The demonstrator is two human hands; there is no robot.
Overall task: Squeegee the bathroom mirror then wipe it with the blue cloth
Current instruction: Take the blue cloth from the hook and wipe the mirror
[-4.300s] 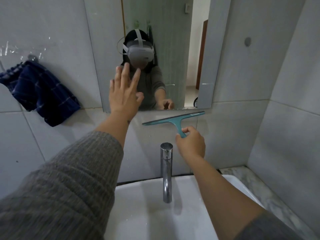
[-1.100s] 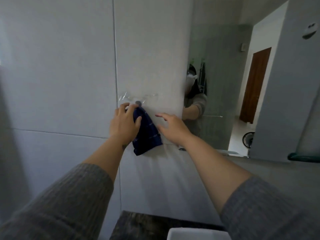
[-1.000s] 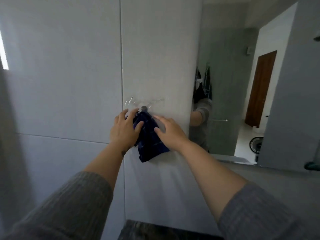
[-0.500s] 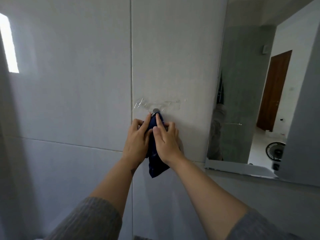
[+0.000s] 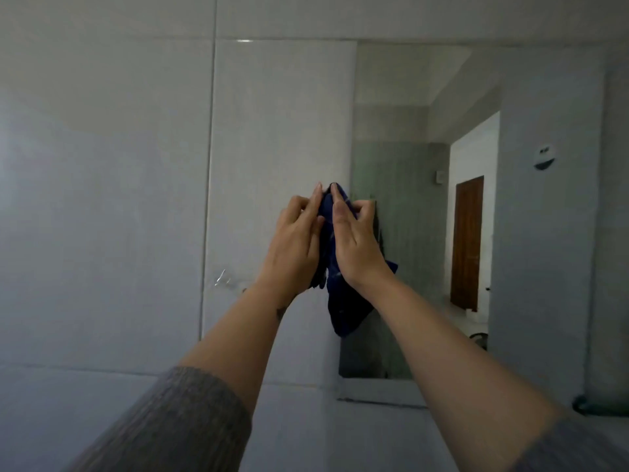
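From the head camera, both hands were raised in front of the wall, and the blue cloth (image 5: 343,308) hung between them. The left hand (image 5: 294,247) and the right hand (image 5: 357,247) faced each other, palms inward, fingers (image 5: 335,195) pressed together on the cloth's top corner, which poked out just above the fingertips. The rest of the cloth ran straight down between the palms and dangled below the wrists, so its long axis was vertical (bunched, not spread flat).

The mirror (image 5: 425,199) lay to the right of the fingers, its left edge just beyond the right hand's knuckles. I judged the right hand nearer to the glass, so the coming wipe would call for carrying the cloth rightward from where the fingers held it.

A clear patch of adhesive (image 5: 226,281) sat on the tile wall (image 5: 102,199) lower left of the left wrist, apart from the cloth. A sliver of the teal squeegee (image 5: 599,403) showed far down to the right of both hands, untouched.
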